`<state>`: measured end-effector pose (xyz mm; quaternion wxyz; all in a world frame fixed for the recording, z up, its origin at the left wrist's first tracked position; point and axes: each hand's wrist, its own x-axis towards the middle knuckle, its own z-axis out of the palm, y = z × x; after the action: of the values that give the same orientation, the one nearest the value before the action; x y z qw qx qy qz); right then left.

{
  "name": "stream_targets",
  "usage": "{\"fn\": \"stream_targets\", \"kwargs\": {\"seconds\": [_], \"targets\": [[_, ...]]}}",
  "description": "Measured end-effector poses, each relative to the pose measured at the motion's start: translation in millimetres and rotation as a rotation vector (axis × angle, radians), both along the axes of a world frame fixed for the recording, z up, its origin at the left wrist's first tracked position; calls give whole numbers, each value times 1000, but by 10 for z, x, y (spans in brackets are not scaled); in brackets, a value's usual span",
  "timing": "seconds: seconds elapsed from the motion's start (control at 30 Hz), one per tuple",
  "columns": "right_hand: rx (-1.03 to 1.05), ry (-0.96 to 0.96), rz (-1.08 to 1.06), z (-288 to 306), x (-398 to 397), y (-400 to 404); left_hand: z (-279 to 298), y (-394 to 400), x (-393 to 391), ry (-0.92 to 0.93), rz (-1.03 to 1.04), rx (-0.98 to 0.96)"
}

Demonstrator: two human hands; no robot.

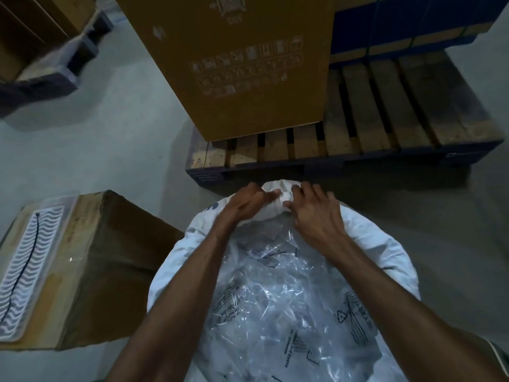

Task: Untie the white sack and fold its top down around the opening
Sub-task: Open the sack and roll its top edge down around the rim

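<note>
The white sack [374,238] stands open on the floor right below me, its mouth wide and its rim turned outward along the sides. Crumpled clear plastic bags [278,307] with printed warnings fill the inside. At the far edge of the mouth the white fabric bunches into a roll [278,191]. My left hand [245,202] pinches that roll from the left. My right hand [314,213] grips it from the right, fingers curled over the fabric. Both forearms reach across the opening.
A wooden pallet [385,125] lies just beyond the sack, carrying a tall cardboard box [242,64] and blue-strapped cartons [407,26]. To the left stands a brown box [110,260] with a clear packet on top [30,260]. Another pallet [46,64] sits far left.
</note>
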<state>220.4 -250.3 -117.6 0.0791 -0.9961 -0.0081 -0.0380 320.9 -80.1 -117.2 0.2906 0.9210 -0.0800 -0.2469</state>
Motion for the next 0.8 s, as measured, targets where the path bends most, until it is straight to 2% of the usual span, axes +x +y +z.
{"fn": "stream_targets", "kwargs": {"seconds": [0.07,0.17,0.27,0.33,0.4,0.53,0.57,0.67,0.73,0.8], "targets": [[9,47,13,-11,17,42,56,24,51,129,-6,-7],[157,144,-16,35,106,54,172,76,3,78,-79,45],[383,311,-123,63,230,26,210,247,-194,-301,-200,275],[447,398,-181,61,283,12,160,383,-371,-556,-192,411],[469,485,-243,52,329,5,99,424,-526,-627,-142,479],[574,556,-341,59,376,-4,82,271,-501,-394,-53,483],[532,477,-308,56,349,-7,85,249,-433,-328,-13,434],[184,39,-85,27,230,44,72,243,-189,-131,60,279],[103,-13,104,-20,199,121,61,244,-87,-33,71,202],[36,78,179,-122,216,192,96,235,-67,63,67,142]]}}
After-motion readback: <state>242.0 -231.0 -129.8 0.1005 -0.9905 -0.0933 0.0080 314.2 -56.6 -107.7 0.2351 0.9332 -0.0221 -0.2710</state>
